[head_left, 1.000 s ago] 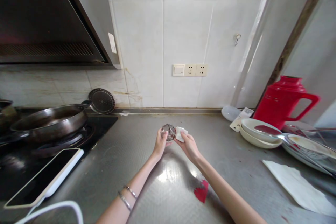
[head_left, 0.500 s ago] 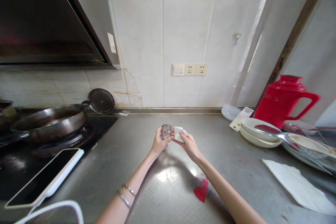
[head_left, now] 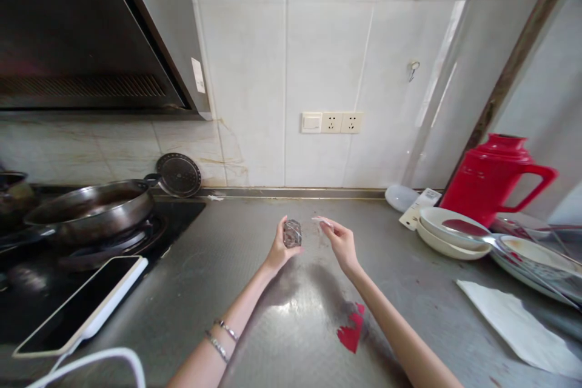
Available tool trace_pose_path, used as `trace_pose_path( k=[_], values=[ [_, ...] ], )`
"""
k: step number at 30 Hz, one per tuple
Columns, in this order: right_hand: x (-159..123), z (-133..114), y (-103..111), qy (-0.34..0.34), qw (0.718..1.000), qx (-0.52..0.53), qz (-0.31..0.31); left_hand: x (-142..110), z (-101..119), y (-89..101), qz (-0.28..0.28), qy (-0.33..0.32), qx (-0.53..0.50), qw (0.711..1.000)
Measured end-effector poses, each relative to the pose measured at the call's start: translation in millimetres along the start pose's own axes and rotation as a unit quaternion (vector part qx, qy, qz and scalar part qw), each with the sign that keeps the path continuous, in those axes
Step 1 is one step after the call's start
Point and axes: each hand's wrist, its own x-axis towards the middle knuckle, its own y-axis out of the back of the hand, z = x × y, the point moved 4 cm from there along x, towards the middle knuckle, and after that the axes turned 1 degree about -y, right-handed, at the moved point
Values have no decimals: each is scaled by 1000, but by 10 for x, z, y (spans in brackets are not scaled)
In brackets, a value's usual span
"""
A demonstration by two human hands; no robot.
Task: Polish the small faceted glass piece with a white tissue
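My left hand (head_left: 280,244) is closed around a small clear glass (head_left: 292,233), held above the steel counter (head_left: 254,291). A short gap to the right, my right hand (head_left: 339,239) pinches a small white tissue (head_left: 321,220) at its fingertips; most of the tissue is hidden by the fingers. The two hands are apart and do not touch. A red smear (head_left: 351,333) lies on the counter under my right forearm.
A wok (head_left: 86,209) sits on the black hob at left, with a phone (head_left: 77,306) and white cable in front. Stacked plates (head_left: 448,230), a red thermos jug (head_left: 493,176) and a paper sheet (head_left: 518,327) are at right.
My hands have drawn apart: the tissue, pressed against the glass before, has come away to the right. The glass has turned in my left hand.
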Motion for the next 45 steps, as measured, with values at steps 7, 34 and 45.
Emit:
trace_pose_path(
  k=[7, 34, 45],
  values=[
    [-220, -90, -215, 122, 988, -67, -74, -19, -89, -77, -50, 0, 4, 999],
    [-69, 60, -250, 76, 993, -88, -17, -99, -177, -81, -25, 1, 38, 999],
    [-355, -43, -402, 216, 955, -139, -146, -104, -223, -62, -32, -35, 49, 998]
  ],
)
